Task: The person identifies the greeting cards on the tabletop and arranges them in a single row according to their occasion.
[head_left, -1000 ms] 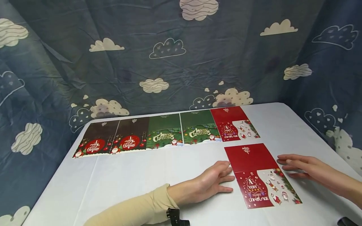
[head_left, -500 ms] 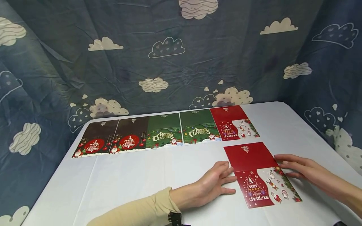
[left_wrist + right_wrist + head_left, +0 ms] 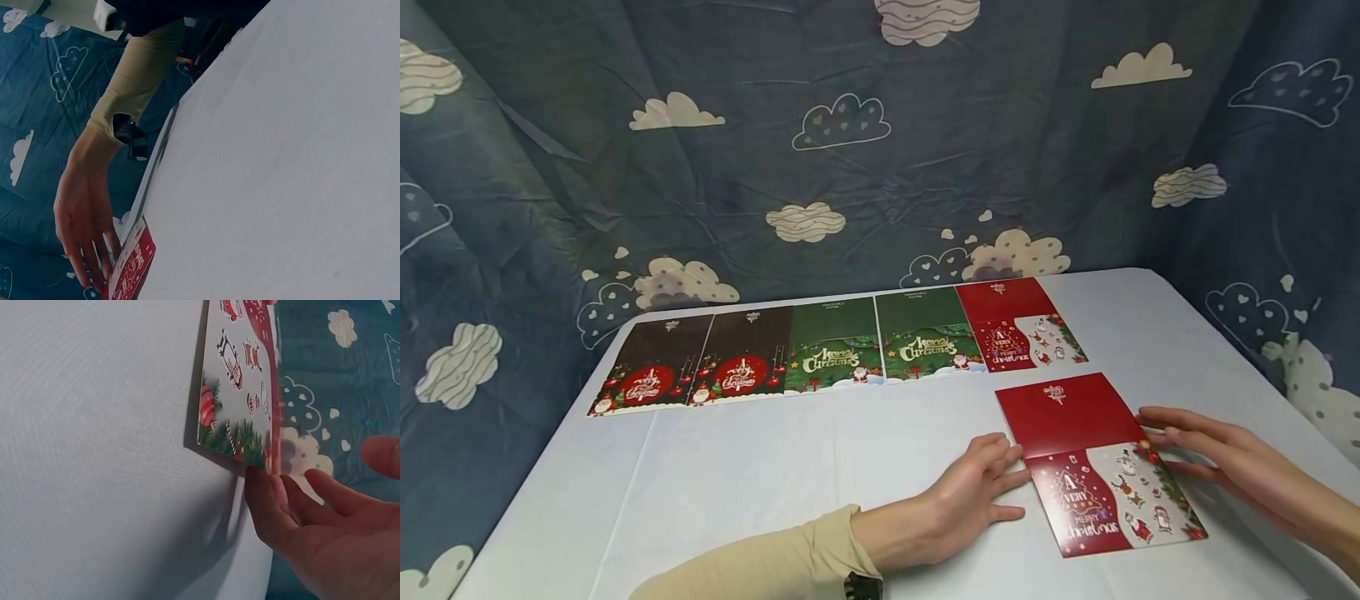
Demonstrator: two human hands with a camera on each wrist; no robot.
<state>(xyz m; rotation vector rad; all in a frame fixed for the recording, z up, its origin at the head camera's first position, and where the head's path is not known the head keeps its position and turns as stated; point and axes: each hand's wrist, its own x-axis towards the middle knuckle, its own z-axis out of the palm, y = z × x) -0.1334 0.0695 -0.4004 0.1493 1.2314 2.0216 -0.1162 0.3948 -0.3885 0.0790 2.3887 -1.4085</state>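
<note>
An unfolded red Christmas card (image 3: 1071, 417) lies between both hands, a crease across its middle. Its front half shows a tree, lettering and small festive figures on white. At its left edge, the fingertips of my left hand (image 3: 955, 500) touch or nearly touch it, fingers spread. My right hand (image 3: 1232, 458) meets the opposite edge with extended fingertips. In the right wrist view the card's printed half (image 3: 237, 381) stands a little off the cloth, with the right hand's fingers (image 3: 265, 503) at its edge and the thumb apart. The left wrist view shows the right hand (image 3: 84, 206) beside the card (image 3: 132, 262).
Along the back of the white-covered table (image 3: 775, 467) several unfolded cards lie in a row: two dark ones (image 3: 741, 354), two green ones (image 3: 835, 346) and a red one (image 3: 1022, 325). Behind them hangs a blue cloth (image 3: 737, 175) with cloud prints.
My right hand has moved left, from beside the card to its right edge. The left fingers have come closer to the left edge. The card's front half now looks slightly raised and catches more light.
</note>
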